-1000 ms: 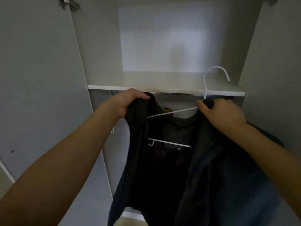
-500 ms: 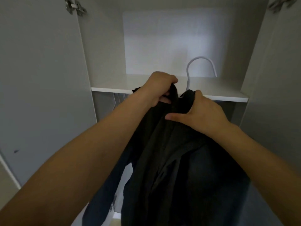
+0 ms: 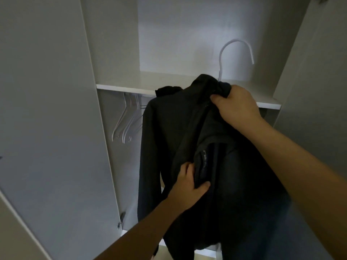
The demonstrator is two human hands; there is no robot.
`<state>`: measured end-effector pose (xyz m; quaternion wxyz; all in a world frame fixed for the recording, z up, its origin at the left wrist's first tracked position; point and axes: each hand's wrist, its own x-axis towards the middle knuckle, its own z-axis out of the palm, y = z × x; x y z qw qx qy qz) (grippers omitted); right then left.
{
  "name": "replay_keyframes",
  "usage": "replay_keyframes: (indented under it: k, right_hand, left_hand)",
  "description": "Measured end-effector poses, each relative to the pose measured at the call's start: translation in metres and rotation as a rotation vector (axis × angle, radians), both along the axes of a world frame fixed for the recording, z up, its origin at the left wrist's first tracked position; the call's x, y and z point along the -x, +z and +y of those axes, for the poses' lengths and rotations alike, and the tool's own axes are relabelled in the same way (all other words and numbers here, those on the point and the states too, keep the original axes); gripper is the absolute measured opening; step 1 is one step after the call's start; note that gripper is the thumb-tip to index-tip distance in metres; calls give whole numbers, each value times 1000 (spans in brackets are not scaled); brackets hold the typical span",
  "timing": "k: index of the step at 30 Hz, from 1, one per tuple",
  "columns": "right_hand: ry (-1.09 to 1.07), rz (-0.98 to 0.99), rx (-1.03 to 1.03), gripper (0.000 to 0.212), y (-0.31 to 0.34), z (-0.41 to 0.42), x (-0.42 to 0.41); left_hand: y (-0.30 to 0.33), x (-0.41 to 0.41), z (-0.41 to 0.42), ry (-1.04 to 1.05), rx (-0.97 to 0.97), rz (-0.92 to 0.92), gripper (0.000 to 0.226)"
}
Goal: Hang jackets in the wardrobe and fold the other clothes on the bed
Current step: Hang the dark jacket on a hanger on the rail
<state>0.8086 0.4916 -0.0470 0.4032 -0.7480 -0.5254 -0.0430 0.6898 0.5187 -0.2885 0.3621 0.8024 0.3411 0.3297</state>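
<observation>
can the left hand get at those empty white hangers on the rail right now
Probably not at once: the left hand grips a fold of the dark jacket. The way to the empty hangers, left of the jacket under the shelf, looks open if it lets go.

Dark jacket point(image 3: 169, 139) hangs on a white hanger point(image 3: 237, 51) before the wardrobe point(image 3: 116, 53).

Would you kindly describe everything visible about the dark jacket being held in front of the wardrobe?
The dark jacket looks like soft, matte black cloth, with pale stitching by an inner edge. It hangs upright on a white hanger, whose hook rises above the collar, not yet on a rail. The right hand grips the collar; the left hand pinches a front edge lower down.
</observation>
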Motion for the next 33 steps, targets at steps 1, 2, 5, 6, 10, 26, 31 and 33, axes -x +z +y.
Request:
replay_keyframes:
  k: [1, 2, 5, 6, 10, 26, 31, 33]
  right_hand:
    - [0, 24, -8, 36, 2, -1, -2]
    - [5, 56, -19, 35, 4, -1, -4]
    - [1, 118, -68, 34, 9, -7, -11]
    - [-9, 105, -76, 34, 9, -10, -14]
    - [-170, -52, -116, 41, -2, -24, -36]
    - [285, 477, -40, 18, -90, -35, -47]
    - [456, 189, 279, 58, -96, -32, -24]
    - [439, 153, 213, 13, -99, -25, -17]
  left_hand:
    - [-5, -4, 0, 40, -90, 73, 74]
    - [-12, -8, 3, 81, -142, 135, 71]
    - [-23, -17, 14, 172, 12, 118, 50]
    - [-23, -19, 20, 207, 148, 44, 41]
    - [-7, 1, 47, 379, 405, -216, 30]
    - [172, 54, 70, 17, -831, 364, 16]
    - [177, 36, 59, -103, -647, 201, 16]
    - [178, 34, 54, -124, -608, 171, 15]
